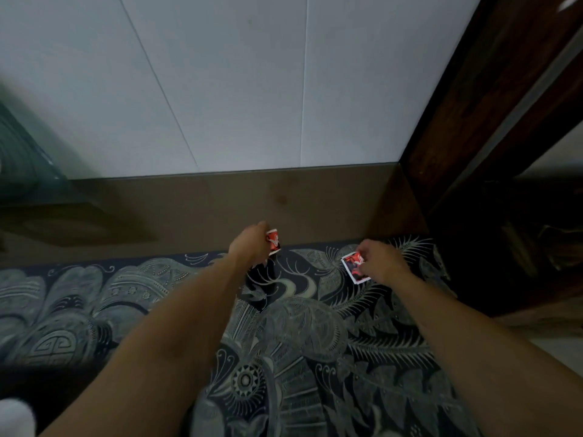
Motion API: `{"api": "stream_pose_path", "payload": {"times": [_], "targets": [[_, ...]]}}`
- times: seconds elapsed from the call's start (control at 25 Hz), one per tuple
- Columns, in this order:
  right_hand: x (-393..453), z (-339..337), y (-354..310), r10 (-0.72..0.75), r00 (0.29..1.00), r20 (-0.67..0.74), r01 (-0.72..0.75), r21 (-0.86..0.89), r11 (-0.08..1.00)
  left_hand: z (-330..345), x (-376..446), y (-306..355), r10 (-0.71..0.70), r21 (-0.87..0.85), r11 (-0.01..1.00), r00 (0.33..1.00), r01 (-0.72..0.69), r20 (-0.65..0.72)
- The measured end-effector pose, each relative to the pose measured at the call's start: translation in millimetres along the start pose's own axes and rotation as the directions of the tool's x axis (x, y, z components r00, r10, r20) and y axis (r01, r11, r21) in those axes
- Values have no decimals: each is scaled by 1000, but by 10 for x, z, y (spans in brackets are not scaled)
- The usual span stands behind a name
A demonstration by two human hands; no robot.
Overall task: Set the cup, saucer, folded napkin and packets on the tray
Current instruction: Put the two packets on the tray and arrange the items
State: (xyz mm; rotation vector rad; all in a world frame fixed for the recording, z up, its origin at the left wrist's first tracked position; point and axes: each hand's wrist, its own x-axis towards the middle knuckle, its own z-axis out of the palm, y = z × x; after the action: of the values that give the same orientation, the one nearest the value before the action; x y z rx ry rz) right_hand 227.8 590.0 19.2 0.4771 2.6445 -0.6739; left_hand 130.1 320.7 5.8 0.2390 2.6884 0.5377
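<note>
My left hand [249, 244] holds a small red and white packet [273, 242] pinched at its fingertips, raised a little above the patterned cloth [299, 342]. My right hand [380, 260] pinches a second red, black and white packet [353, 266], which lies flat on or just over the cloth at the right. Both arms reach forward from the bottom of the view. No tray, cup, saucer or napkin shows in this view.
The dark cloth with pale leaf patterns covers the near surface. Beyond it runs a brown band [220, 200] below a white panelled wall [252, 83]. Dark wooden furniture [492, 137] stands at the right. A blurred white thing [15, 417] sits at the bottom left corner.
</note>
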Motion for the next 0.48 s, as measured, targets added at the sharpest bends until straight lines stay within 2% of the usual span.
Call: {"api": "stream_pose_path", "payload": {"times": [0.2, 0.36, 0.48], "targets": [[-778, 153, -66, -51, 999, -8, 51, 179, 983, -139, -930, -77, -6, -162, 987, 1000, 4, -9], [-1422, 473, -154, -94, 995, 28, 79, 338, 938, -41, -1717, -294, -107, -364, 924, 993, 114, 40], [-1811, 770, -223, -136, 991, 16, 119, 392, 912, 127, -2230, -510, -156, -466, 870, 987, 161, 50]]}}
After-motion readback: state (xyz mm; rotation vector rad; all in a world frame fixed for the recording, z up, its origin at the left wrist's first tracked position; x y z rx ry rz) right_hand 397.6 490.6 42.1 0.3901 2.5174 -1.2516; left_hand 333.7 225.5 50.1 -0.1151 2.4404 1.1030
